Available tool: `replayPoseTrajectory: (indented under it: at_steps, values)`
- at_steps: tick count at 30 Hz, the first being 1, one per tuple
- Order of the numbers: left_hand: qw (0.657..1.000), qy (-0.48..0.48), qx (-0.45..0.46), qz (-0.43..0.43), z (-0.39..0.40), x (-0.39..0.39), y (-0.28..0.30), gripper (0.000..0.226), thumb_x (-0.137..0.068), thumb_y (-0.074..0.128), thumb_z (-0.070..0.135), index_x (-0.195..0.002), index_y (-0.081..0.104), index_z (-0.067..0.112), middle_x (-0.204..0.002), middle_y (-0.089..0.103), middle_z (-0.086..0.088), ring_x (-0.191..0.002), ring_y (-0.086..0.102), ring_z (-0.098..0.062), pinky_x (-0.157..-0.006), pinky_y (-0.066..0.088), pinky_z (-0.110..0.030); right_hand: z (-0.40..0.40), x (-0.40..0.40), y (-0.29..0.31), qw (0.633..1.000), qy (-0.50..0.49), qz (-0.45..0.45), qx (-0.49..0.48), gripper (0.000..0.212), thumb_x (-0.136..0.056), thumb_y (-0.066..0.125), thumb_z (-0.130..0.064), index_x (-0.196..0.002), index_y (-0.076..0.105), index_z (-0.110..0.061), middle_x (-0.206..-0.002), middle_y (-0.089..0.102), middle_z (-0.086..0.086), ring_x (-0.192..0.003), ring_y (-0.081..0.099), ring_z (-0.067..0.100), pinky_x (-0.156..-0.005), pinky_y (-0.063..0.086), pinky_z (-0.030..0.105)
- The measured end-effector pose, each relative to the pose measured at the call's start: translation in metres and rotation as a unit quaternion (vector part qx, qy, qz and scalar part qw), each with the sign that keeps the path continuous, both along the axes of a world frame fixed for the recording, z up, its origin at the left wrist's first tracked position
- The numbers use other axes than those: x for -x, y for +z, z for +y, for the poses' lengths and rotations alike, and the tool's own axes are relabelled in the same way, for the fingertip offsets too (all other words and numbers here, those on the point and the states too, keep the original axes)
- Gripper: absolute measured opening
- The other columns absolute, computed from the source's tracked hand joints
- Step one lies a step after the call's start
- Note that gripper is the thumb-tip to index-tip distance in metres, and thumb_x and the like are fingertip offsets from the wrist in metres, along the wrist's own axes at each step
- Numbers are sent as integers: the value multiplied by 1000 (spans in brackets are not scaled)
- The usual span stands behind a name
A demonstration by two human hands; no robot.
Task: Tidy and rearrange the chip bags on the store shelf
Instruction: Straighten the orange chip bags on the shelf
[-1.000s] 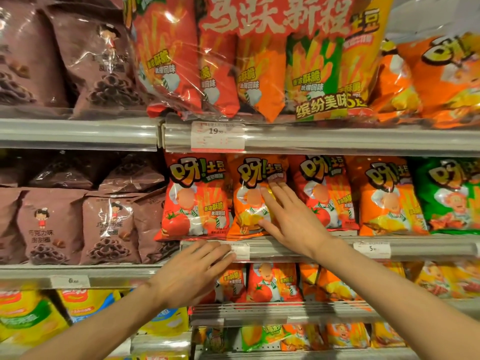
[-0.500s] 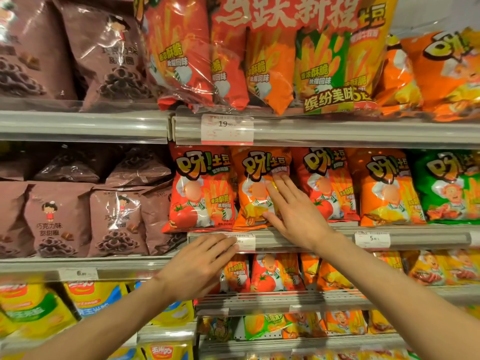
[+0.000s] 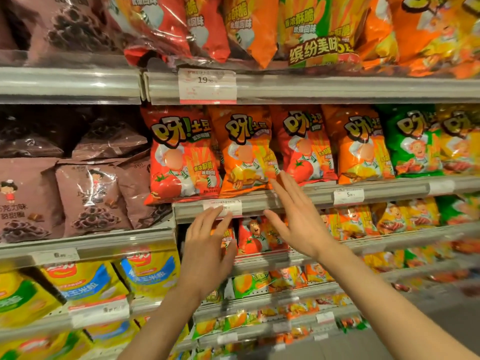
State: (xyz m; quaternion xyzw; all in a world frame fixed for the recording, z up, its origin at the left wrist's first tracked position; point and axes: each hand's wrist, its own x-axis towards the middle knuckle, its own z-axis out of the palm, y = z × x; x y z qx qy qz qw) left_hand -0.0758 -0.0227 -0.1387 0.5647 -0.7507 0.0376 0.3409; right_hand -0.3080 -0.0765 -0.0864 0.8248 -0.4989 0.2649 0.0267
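A row of chip bags stands upright on the middle shelf (image 3: 298, 197): a red tomato bag (image 3: 181, 154), an orange bag (image 3: 246, 152), a second red bag (image 3: 305, 144), another orange bag (image 3: 359, 146) and a green bag (image 3: 413, 144). My right hand (image 3: 296, 216) is flat and open, its fingertips just below the first orange bag's lower right corner, holding nothing. My left hand (image 3: 207, 253) is open too, fingers spread in front of the shelf edge and the smaller bags (image 3: 255, 236) one shelf down.
Brown snack bags (image 3: 91, 198) fill the left bay, with yellow-blue bags (image 3: 85, 279) beneath them. Large multipacks (image 3: 259, 27) overhang the top shelf above a price tag (image 3: 207, 85). More small bags sit on lower shelves at right.
My right hand has come off the front of the orange bag and dropped to the shelf edge. My left hand rose slightly. The view has moved closer to the shelf.
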Motion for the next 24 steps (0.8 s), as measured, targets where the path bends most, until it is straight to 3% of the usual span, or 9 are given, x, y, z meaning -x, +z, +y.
replayPoseTrajectory:
  at_steps: [2, 6, 10, 13, 15, 17, 20, 22, 24]
  values:
    - [997, 5, -22, 76, 4, 15, -1, 57, -96, 48, 45, -148, 52, 21, -154, 46, -3, -144, 35, -26, -118, 32, -50, 10, 19, -7, 999, -12, -30, -9, 68, -102, 44, -51, -160, 19, -24, -169, 4, -3, -156, 5, 15, -125, 14, 36]
    - [980, 0, -60, 190, 8, 58, -4, 58, -95, 51, 47, -146, 52, 20, -146, 50, 2, -136, 42, -12, -113, 30, -28, 23, 65, -19, 991, -45, -118, -45, 64, -101, 50, -45, -158, 26, -26, -164, 26, -7, -151, 22, 12, -120, 24, 30]
    - [942, -2, -92, 323, 5, 119, -4, 46, -94, 62, 36, -138, 57, 24, -128, 59, 7, -110, 54, 7, -98, 45, -29, 21, 123, -27, 980, -85, -170, -55, 62, -100, 54, -40, -155, 32, -21, -149, 46, -2, -133, 46, 16, -95, 36, 22]
    - [904, 6, -133, 406, -7, 177, 0, 28, -93, 65, 36, -121, 60, 33, -100, 69, 16, -95, 66, 0, -84, 50, -23, 8, 174, -30, 978, -96, -178, -55, 59, -98, 58, -35, -151, 39, -17, -145, 51, 3, -129, 53, 23, -91, 41, 27]
    - [881, 16, -144, 451, -20, 216, 1, 17, -92, 64, 34, -110, 64, 33, -89, 72, 9, -87, 70, -12, -82, 52, -27, -5, 207, -29, 981, -98, -162, -45, 56, -97, 60, -34, -147, 43, -16, -140, 56, 6, -124, 57, 28, -94, 47, 36]
    - [859, 6, -166, 485, -34, 249, 5, 13, -93, 67, 27, -104, 69, 19, -80, 70, -5, -74, 66, -16, -75, 51, -31, -20, 234, -23, 981, -99, -157, -55, 54, -96, 59, -36, -146, 45, -19, -137, 58, 4, -123, 57, 27, -96, 45, 38]
    - [825, -18, -191, 532, -49, 286, 15, 16, -96, 64, 11, -91, 66, -4, -81, 59, -15, -70, 57, -14, -62, 46, -22, -39, 263, -12, 984, -64, -145, -83, 50, -98, 57, -34, -146, 46, -23, -134, 58, 0, -123, 54, 22, -95, 40, 33]
    - [781, -23, -216, 585, -60, 303, 20, 22, -94, 65, 14, -94, 66, -7, -82, 58, -21, -77, 57, -26, -59, 48, -25, -50, 274, -8, 994, -23, -102, -32, 49, -96, 59, -29, -143, 51, -18, -129, 62, 6, -117, 59, 27, -93, 45, 35]
    - [749, 30, -236, 619, -70, 316, 27, 33, -98, 65, 24, -100, 68, -9, -87, 70, -26, -76, 66, -27, -55, 53, -21, -58, 279, -10, 998, -1, -56, 32, 46, -92, 66, -24, -137, 58, -16, -123, 65, 6, -108, 65, 28, -86, 51, 33]
